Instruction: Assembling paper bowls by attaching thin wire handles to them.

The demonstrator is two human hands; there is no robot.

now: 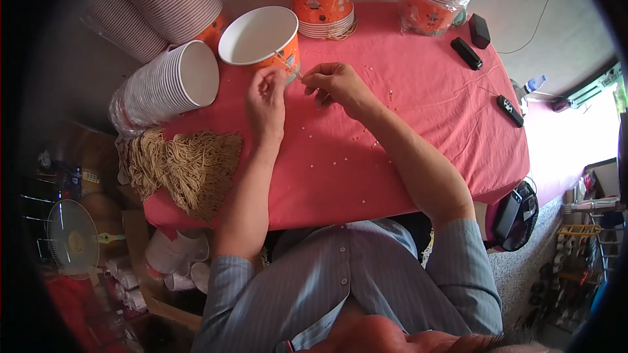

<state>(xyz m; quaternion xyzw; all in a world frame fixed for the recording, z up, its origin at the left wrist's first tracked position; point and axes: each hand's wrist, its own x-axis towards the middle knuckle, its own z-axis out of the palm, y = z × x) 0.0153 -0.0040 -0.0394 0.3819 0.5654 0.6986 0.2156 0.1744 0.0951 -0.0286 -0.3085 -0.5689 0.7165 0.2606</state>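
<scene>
An orange paper bucket (pixel 286 60) with a white inside stands on the red-covered table, its mouth tipped toward me. Against its side runs a thin tan cord (pixel 288 65). My right hand (pixel 337 85) pinches the end of that cord between thumb and fingertips, just right of the bucket. Close in front of the bucket is my left hand (pixel 267 101), fingers curled and slightly smeared; what they hold, if anything, is hidden. A heap of tan cords (pixel 190 167) lies to the left of my left forearm.
Nested bucket stacks (pixel 167 85) in plastic line the left and back. An upside-down orange bucket stack (pixel 320 3) stands behind, and a bagged stack (pixel 435 0) at back right. Black devices (pixel 466 53) lie at right. Small white bits (pixel 345 159) dot the red cloth (pixel 327 189).
</scene>
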